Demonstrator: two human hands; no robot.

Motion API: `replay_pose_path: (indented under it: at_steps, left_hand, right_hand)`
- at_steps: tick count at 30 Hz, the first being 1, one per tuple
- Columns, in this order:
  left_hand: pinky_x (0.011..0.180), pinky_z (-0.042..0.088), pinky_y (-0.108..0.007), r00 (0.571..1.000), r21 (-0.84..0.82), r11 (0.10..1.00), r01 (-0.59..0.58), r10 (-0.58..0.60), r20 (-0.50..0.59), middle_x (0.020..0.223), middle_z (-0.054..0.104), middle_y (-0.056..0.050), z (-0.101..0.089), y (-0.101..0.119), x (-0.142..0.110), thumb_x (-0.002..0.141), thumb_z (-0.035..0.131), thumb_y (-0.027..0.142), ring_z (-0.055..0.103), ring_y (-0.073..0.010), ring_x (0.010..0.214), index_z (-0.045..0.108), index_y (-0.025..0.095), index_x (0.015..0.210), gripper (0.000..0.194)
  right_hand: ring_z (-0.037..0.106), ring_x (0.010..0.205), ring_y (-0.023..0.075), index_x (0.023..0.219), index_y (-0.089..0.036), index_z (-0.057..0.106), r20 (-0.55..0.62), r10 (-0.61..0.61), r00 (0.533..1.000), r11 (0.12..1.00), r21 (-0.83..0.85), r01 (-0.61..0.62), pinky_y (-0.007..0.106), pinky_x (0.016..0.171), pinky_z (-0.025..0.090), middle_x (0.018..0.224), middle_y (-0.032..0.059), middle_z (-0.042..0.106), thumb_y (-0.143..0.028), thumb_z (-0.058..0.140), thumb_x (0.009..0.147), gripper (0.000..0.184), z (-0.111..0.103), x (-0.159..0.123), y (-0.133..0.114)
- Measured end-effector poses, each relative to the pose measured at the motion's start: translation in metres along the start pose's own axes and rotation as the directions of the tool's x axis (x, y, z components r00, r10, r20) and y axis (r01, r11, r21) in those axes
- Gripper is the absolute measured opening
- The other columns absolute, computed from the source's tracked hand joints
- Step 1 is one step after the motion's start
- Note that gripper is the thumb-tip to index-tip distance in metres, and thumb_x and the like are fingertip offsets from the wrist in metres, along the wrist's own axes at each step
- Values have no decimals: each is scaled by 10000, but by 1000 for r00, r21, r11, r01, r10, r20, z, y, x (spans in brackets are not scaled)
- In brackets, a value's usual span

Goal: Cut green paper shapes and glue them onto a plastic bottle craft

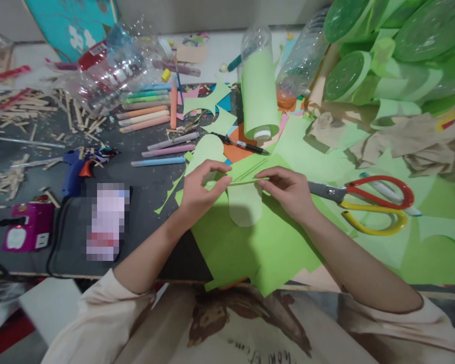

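Note:
In the middle of the head view, my left hand (201,191) and my right hand (288,192) pinch a light green piece of paper (246,180) between thumb and fingers, one at each end. Its near edge looks folded. Under it lies a paler green paper piece with a rounded end (245,210), resting on bright green sheets (227,247). Another rounded pale cutout (209,147) lies just beyond my left hand. A black pen (246,145) rests beyond the paper. Scissors with red and yellow handles (379,194) lie beside my right hand, blades pointing toward it.
Behind the pen is a bottle wrapped in green paper (260,91). More green-covered bottles (398,81) and crumpled brown paper (333,132) occupy the right. On the left are a blue glue gun (73,169), a blurred phone (108,222), a purple power adapter (28,227) and several markers (147,119).

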State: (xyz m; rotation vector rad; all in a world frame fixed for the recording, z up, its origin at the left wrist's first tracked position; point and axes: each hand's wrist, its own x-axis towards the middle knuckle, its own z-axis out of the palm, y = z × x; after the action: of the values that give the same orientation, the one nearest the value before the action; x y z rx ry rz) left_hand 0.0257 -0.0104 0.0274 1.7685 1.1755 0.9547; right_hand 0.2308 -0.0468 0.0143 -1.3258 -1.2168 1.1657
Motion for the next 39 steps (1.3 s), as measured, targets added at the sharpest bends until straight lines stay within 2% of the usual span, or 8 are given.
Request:
replay_pose_path:
  at_steps: [5, 9, 17, 24, 27, 30, 33, 39]
  left_hand:
    - [814, 517, -308, 974, 125, 984, -129, 103, 201, 845, 740, -25, 4, -2, 1, 846, 657, 354, 663, -167, 818, 698, 222, 819, 141]
    - [744, 493, -292, 958, 68, 974, -215, 197, 207, 739, 708, -18, 6, -5, 0, 870, 634, 313, 629, -145, 722, 702, 218, 739, 176]
    - [550, 409, -229, 955, -19, 996, -89, 91, 284, 655, 605, 10, 2, 2, 2, 813, 588, 191, 510, -99, 577, 645, 196, 675, 149]
    - [622, 438, -301, 998, 63, 996, -56, 56, 5, 641, 484, -3, -4, -7, 4, 991, 364, 429, 472, -148, 616, 436, 229, 651, 402]
    - [805, 463, -387, 983, 284, 951, -119, 153, -104, 785, 602, -53, -10, -13, 7, 952, 446, 533, 563, -209, 800, 521, 227, 663, 427]
    - [981, 402, -463, 988, 499, 856, -136, 152, 10, 1149, 676, -92, -10, -16, 8, 922, 524, 467, 583, -283, 1096, 708, 242, 859, 297]
    - [1034, 373, -491, 986, 570, 806, -156, 90, 143, 1341, 630, -94, -8, -19, 7, 949, 470, 398, 550, -315, 1234, 753, 246, 997, 325]
    - [1053, 409, -434, 988, 555, 822, -125, 50, 148, 1334, 652, -101, -8, -27, 8, 953, 447, 377, 572, -272, 1244, 639, 206, 1278, 414]
  right_hand:
    - [644, 581, 142, 769, -223, 775, 95, -94, 991, 993, -68, 101, 291, 540, 529, 718, 40, 749, -358, 750, 769, 137, 2, -5, -2]
    - [677, 618, 156, 780, -236, 778, 134, -197, 971, 973, -97, 211, 291, 552, 535, 730, 44, 766, -347, 722, 811, 128, 1, -6, -3]
    - [700, 676, 178, 768, -254, 765, 190, -242, 952, 947, -168, 274, 330, 640, 563, 760, 39, 775, -397, 678, 853, 189, 3, -6, -4]
    - [655, 602, 151, 770, -232, 724, 230, -212, 950, 944, -203, 260, 289, 561, 528, 729, 28, 752, -306, 655, 863, 138, -1, -7, -3]
    - [687, 683, 170, 823, -239, 734, 345, -248, 905, 924, -195, 328, 322, 644, 564, 780, 35, 763, -296, 633, 885, 132, 0, -7, -2]
    - [704, 920, 217, 936, -266, 745, 344, -331, 879, 878, -229, 420, 427, 842, 572, 974, 60, 772, -282, 622, 899, 129, 3, -7, 3]
    - [660, 1083, 238, 1028, -287, 730, 222, -365, 904, 864, -282, 418, 491, 943, 541, 1142, 78, 730, -296, 623, 900, 167, 5, -8, 8]
    - [688, 925, 201, 945, -280, 733, 112, -278, 954, 935, -198, 295, 423, 863, 583, 953, 55, 740, -429, 597, 920, 203, 4, -7, 5]
